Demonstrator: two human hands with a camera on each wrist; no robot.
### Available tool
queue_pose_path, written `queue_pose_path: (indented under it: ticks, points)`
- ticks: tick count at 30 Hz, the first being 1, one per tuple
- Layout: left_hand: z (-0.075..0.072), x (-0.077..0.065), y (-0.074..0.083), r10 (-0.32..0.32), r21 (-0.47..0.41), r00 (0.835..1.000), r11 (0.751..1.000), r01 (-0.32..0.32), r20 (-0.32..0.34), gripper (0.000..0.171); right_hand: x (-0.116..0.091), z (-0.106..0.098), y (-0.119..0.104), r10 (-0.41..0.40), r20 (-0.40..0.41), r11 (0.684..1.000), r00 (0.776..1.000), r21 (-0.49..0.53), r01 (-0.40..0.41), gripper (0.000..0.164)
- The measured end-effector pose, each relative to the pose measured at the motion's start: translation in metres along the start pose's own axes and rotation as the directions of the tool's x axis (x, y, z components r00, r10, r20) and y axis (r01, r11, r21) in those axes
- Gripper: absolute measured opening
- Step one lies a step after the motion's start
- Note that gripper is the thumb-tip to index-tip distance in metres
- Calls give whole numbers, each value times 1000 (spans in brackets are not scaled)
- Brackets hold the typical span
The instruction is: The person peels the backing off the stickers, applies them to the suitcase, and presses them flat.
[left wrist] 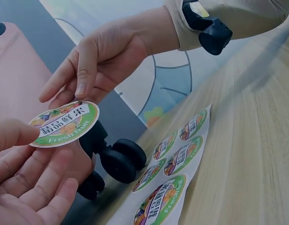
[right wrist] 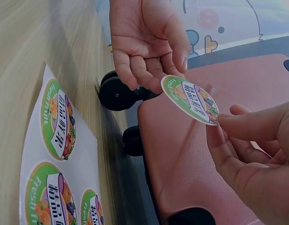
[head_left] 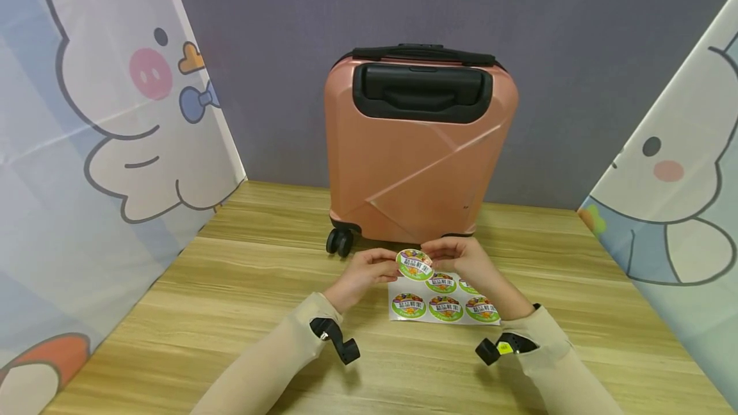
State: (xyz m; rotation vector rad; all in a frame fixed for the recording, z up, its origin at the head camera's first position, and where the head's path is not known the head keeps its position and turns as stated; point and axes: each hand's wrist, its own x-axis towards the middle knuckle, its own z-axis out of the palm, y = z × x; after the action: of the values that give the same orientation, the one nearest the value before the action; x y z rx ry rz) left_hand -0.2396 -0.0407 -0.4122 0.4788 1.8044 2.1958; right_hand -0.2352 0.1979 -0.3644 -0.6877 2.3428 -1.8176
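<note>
Between my two hands, above the sheet, is an oval fruit sticker (head_left: 415, 265) with a green border and "Fresh fruit" lettering. My left hand (head_left: 366, 271) pinches one edge, thumb on the printed face and fingers underneath, as the left wrist view shows. At the opposite edge my right hand (head_left: 468, 264) pinches the sticker (right wrist: 191, 101) between thumb and index finger. Beneath them a white sticker sheet (head_left: 398, 288) lies on the wooden table, carrying several matching stickers. One edge of the sheet (right wrist: 86, 126) curls up slightly in the right wrist view.
A pink suitcase (head_left: 415, 171) with a black handle stands upright just behind my hands, its black wheels (head_left: 340, 241) on the table (head_left: 277, 274). A grey panel (head_left: 277, 69) rises behind it. Cartoon-printed panels (head_left: 132, 146) close in both sides.
</note>
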Motion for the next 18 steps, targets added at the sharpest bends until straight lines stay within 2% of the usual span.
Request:
queue_pose_path:
  ticks: [5, 9, 18]
  points:
    - [4, 0, 2, -10, -13, 999, 1000, 9, -33, 22, 1, -1, 0, -8, 8, 1000, 1000, 24, 7, 33]
    - [5, 0, 2, 10, -14, 998, 1000, -11, -63, 20, 2, -2, -3, -1, 15, 999, 1000, 44, 0, 33]
    - [2, 3, 0, 114, 118, 982, 988, -97, -149, 18, 6, -1, -10, 24, 29, 1000, 999, 11, -24, 33]
